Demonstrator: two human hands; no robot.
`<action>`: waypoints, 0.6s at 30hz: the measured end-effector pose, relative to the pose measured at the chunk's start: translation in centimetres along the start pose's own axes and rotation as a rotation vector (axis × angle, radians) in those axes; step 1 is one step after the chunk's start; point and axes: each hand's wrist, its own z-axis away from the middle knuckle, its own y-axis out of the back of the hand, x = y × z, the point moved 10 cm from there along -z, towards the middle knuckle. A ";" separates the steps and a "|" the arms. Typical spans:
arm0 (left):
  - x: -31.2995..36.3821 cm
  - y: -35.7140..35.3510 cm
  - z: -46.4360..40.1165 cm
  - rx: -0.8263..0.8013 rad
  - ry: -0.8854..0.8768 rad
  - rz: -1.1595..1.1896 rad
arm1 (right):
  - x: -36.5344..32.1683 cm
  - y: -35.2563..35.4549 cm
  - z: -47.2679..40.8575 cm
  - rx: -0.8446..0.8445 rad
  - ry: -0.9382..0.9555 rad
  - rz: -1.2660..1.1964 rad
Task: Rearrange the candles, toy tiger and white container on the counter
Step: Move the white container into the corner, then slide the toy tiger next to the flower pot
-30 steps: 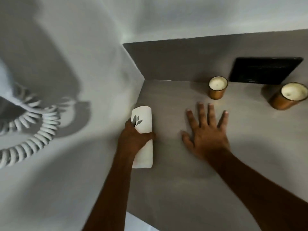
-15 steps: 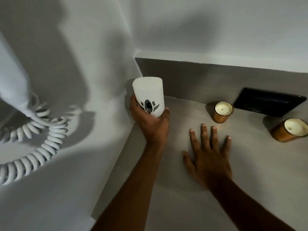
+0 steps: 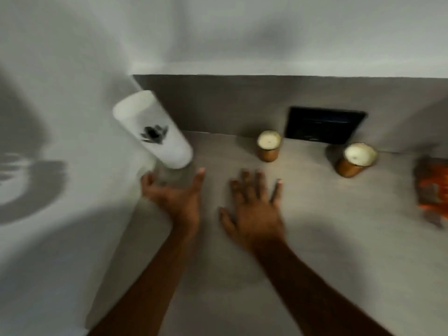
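The white container [image 3: 155, 132], a tall cylinder with a dark flower mark, stands in the counter's back left corner, leaning against the left wall. My left hand [image 3: 175, 196] is just in front of its base, fingers spread, holding nothing. My right hand [image 3: 254, 209] lies flat on the grey counter [image 3: 315, 238], palm down. Two amber glass candles stand at the back: a small candle [image 3: 268, 146] and a larger candle [image 3: 356, 160] to its right. An orange striped shape, apparently the toy tiger [image 3: 432, 192], lies blurred at the right edge.
A black rectangular panel [image 3: 323, 125] is set in the grey backsplash behind the candles. White walls close off the left side and the back. The picture is motion-blurred.
My left hand lifted the white container from lying on the counter, set it standing in the back corner and let go. The view swung right, showing the toy tiger. My right hand stayed flat.
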 end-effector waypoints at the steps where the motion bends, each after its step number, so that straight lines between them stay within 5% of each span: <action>1: -0.1 0.6 2.6 -0.048 -0.003 -0.016 | 0.3 0.5 0.7 0.024 0.010 -0.081; 4: -1.1 1.6 10.2 -0.229 0.064 -0.027 | 3.3 2.0 5.7 0.156 0.010 -0.289; 8: -0.4 -0.5 23.4 -0.568 0.157 -0.057 | 13.1 4.4 19.5 0.567 -0.152 -0.356; 13: 9.9 -8.1 41.3 -1.089 -0.119 0.015 | 27.2 6.4 33.5 0.888 -0.628 -0.475; 16: 14.3 -13.2 47.1 -1.148 -0.285 0.036 | 32.2 6.4 35.3 0.988 -0.833 -0.778; 18: 15.0 -17.1 48.2 -1.113 -0.209 0.004 | 34.8 7.5 34.3 1.097 -0.842 -0.942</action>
